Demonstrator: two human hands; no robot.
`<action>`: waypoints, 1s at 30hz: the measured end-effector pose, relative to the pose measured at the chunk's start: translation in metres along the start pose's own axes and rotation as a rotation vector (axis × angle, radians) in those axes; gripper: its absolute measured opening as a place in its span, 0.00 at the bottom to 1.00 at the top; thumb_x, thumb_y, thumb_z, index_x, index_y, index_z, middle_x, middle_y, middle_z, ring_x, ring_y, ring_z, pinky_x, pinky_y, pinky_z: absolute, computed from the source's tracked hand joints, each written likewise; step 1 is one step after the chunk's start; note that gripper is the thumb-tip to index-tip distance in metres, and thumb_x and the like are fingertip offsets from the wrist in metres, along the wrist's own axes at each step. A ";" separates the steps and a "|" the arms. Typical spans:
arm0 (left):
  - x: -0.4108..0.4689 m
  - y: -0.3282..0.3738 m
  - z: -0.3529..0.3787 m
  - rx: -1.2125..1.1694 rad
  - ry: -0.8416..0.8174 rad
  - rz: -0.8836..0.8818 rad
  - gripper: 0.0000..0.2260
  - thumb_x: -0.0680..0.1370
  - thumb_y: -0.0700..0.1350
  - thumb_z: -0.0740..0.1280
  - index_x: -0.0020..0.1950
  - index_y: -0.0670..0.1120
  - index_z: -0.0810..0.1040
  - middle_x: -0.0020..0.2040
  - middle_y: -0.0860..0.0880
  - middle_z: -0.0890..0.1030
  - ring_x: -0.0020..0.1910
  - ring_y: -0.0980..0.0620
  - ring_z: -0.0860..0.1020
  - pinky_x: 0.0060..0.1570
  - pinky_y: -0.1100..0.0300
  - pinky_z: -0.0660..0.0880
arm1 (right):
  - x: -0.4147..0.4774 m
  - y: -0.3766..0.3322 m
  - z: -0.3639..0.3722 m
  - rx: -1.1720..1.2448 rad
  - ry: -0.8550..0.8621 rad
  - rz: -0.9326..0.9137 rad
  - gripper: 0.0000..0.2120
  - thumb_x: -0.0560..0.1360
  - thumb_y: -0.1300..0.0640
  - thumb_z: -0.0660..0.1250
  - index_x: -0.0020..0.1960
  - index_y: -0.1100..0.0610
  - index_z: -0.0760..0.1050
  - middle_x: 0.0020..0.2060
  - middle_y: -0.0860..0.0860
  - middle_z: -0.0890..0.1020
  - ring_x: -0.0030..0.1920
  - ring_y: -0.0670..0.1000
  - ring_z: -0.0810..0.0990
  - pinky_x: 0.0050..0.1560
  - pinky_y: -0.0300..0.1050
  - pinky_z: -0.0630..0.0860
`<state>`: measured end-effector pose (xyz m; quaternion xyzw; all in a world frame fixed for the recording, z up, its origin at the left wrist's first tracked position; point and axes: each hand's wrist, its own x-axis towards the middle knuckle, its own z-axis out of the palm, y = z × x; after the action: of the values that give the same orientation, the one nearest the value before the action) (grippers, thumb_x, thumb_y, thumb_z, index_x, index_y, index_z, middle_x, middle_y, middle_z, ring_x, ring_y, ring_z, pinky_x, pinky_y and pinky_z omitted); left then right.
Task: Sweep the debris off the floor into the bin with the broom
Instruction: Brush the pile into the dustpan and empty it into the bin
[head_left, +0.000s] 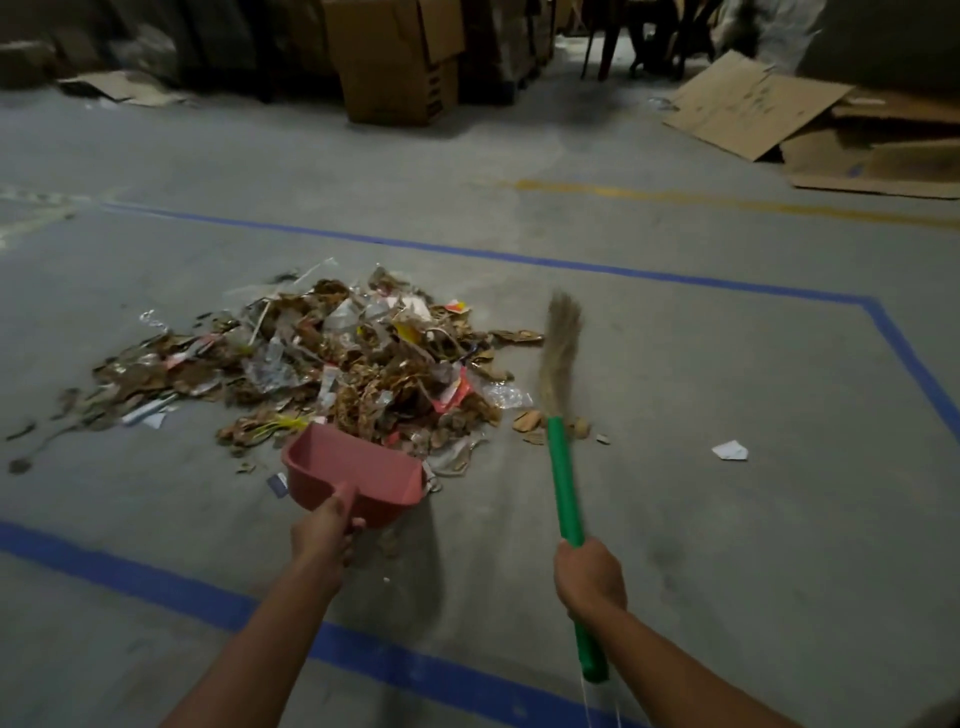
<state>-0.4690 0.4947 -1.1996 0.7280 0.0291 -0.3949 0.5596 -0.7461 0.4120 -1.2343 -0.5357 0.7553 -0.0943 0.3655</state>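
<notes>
**Debris heap ahead of both hands, broom at its right edge**

The debris (337, 369) lies in one broad heap of torn brown cardboard, clear plastic wrap and coloured paper scraps. It sits in front of both hands, with thinner bits trailing off to the left.

The broom (561, 415) stands just beside the heap's right edge, angled forward and away from the person. Its straw bristles (560, 343) are blurred, so whether they touch the floor cannot be told.

A pink dustpan (358, 467) sits at the near edge of the heap, its open mouth facing the debris and touching the closest scraps.

The right hand (589, 577) is wrapped in a fist around the broom's green handle (565, 488), and a short length of handle sticks out below it. The left hand (322, 535) grips the dustpan's short handle, fingers curled under and thumb on top.

The floor (727, 364) is grey concrete. Blue tape (467, 252) marks out a large box around the heap and the person's arms. A faded yellow line (675, 195) runs beyond it.

Stacked cardboard boxes (395, 57) stand in the dim background. Flattened cardboard sheets (753, 104) lie at the far right.

A small white paper scrap (730, 450) lies alone, well apart to the right of the broom.
</notes>
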 end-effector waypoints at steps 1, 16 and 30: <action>0.002 -0.002 0.000 0.000 0.014 -0.010 0.11 0.78 0.51 0.67 0.48 0.43 0.77 0.35 0.43 0.78 0.28 0.51 0.68 0.26 0.60 0.60 | 0.001 -0.003 0.004 -0.032 -0.020 -0.052 0.18 0.80 0.48 0.60 0.60 0.59 0.78 0.50 0.57 0.83 0.45 0.57 0.82 0.44 0.48 0.81; -0.064 0.067 0.012 -0.064 0.097 -0.131 0.11 0.80 0.51 0.67 0.49 0.43 0.78 0.35 0.45 0.77 0.20 0.56 0.64 0.18 0.67 0.59 | -0.052 -0.069 -0.077 -0.272 -0.108 -0.374 0.14 0.81 0.43 0.58 0.54 0.52 0.74 0.37 0.51 0.79 0.36 0.52 0.78 0.32 0.43 0.69; -0.278 0.252 -0.015 0.086 0.175 -0.123 0.13 0.80 0.50 0.65 0.45 0.40 0.76 0.38 0.42 0.78 0.21 0.54 0.61 0.18 0.65 0.57 | -0.172 -0.165 -0.303 -0.199 -0.264 -0.155 0.17 0.80 0.44 0.60 0.53 0.57 0.77 0.46 0.57 0.82 0.46 0.58 0.81 0.44 0.48 0.78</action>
<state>-0.5292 0.5249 -0.8305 0.7797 0.1056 -0.3646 0.4980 -0.7947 0.4205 -0.8522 -0.6335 0.6630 0.0243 0.3980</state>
